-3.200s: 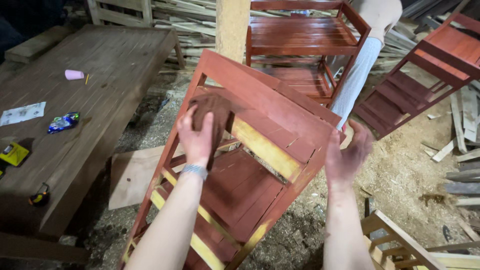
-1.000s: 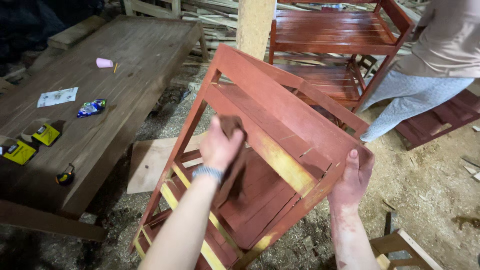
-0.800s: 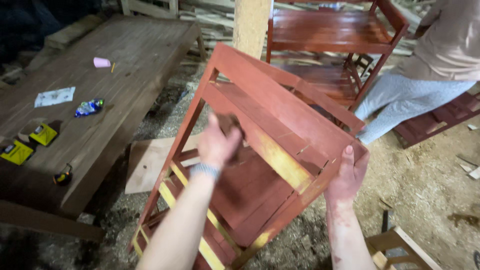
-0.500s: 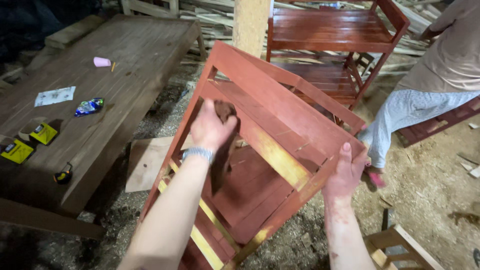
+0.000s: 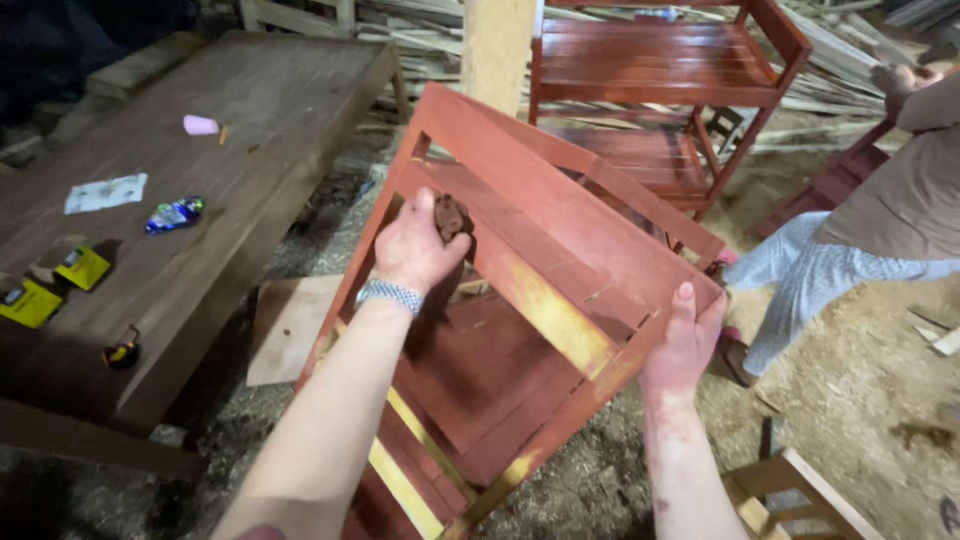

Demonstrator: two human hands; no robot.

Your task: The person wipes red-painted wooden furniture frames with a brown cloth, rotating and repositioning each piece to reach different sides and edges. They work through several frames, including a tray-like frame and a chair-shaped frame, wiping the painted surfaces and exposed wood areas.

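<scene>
The left hand point(image 5: 415, 245) grips a stain-soaked rag point(image 5: 452, 215) against the tilted red shelf point(image 5: 560, 260); the right hand point(image 5: 685, 340) clasps its corner post, best held steady.
</scene>
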